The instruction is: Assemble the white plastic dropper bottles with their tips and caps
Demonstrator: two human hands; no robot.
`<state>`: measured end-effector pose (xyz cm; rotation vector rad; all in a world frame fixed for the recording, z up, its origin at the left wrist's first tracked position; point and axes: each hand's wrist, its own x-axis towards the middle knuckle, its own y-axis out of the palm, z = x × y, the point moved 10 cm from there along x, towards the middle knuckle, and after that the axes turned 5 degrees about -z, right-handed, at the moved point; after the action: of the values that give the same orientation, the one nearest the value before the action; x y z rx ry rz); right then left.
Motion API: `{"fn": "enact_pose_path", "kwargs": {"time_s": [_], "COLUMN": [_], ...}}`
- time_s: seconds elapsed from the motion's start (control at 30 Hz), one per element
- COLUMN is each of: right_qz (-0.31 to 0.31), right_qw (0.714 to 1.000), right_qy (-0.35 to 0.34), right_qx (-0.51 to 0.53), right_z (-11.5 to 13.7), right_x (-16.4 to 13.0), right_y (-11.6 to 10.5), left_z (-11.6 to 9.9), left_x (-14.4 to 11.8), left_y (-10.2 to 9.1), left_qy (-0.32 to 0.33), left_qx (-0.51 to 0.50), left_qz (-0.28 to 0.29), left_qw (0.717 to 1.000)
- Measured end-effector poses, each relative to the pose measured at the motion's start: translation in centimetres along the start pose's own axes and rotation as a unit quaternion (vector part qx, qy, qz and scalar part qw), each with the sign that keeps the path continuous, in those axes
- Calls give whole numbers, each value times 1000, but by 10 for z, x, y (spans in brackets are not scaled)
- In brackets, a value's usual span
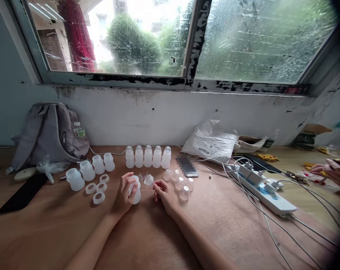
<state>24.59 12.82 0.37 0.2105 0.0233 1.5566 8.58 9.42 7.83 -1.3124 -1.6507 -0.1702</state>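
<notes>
Frosted bottles (148,158) stand: five capped, four uncapped, one in the left hand (126,192).

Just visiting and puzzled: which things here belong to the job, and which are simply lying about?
Likely job: bottle in left hand, open bottles, rings, clear caps, capped bottles.
Likely lying about: grey backpack, power strip, silvery bag.

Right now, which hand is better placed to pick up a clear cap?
Probably the right hand: it is beside the clear caps, while the left hand is farther away and holding a bottle. Whether the right hand holds something is hard to tell.
</notes>
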Motion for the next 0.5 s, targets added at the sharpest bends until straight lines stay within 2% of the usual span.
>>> {"fn": "enact_pose_path", "kwargs": {"time_s": [0.1,0.2,0.27,0.33,0.43,0.5], "right_qz": [-18,-20,-22,-28,-39,-37], "right_qw": [1000,1000,999,997,993,989], "right_qy": [2,-13,-38,-61,-84,-96], "right_qx": [-1,-3,-12,-32,-71,-102], "right_z": [2,10,17,24,29,30], "right_x": [2,4,4,4,2,1], "right_y": [-7,-9,-9,-10,-12,-12], "left_z": [7,24,31,30,20,19], "left_x": [-9,-16,-19,-17,-10,-8], "left_y": [18,36,44,43,35,30], "left_qy": [-12,-86,-126,-120,-71,-61], "left_qx": [-78,-149,-147,-118,-75,-63], "left_qz": [33,72,105,116,124,132], "left_qw": [996,982,975,979,987,987]}}
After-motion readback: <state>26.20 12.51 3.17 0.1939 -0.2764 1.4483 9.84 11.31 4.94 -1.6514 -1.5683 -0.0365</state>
